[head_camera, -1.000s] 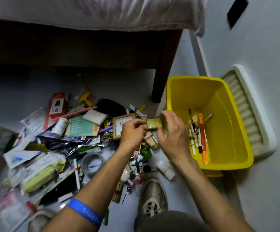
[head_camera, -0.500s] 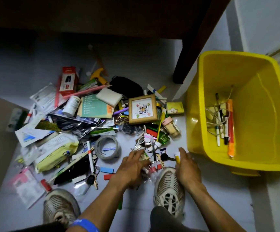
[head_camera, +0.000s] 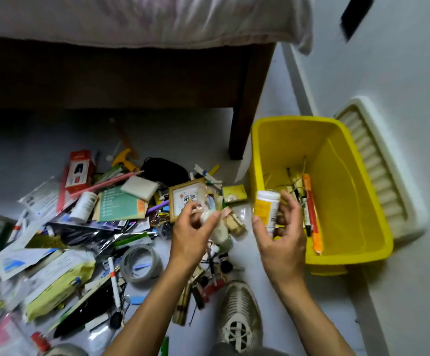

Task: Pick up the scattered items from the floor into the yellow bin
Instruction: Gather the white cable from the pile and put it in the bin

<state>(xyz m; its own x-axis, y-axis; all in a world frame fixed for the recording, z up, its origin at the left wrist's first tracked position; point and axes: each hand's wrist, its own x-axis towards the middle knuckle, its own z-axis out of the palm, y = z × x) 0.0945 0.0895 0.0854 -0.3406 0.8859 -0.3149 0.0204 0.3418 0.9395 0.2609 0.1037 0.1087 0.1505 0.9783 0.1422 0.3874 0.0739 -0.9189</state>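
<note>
Head view shows our right hand (head_camera: 280, 240) gripping a white-capped yellow bottle (head_camera: 266, 210) beside the yellow bin (head_camera: 350, 255), left hand (head_camera: 193, 235) pinching a blurred pale item (head_camera: 215, 227) above the floor clutter; we should clear the rim before letting go.

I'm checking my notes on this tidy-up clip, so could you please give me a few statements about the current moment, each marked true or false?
1. The right hand holds a white bottle with a yellow label. True.
2. The yellow bin holds nothing. False: an orange marker and other pens lie inside it.
3. The left hand holds small pale items above the pile. True; blur hides what they are.
4. The roll of clear tape is in the bin. False: it lies on the floor to the left of the left forearm.
5. The small framed picture hangs on the wall. False: it lies in the floor pile.
</note>
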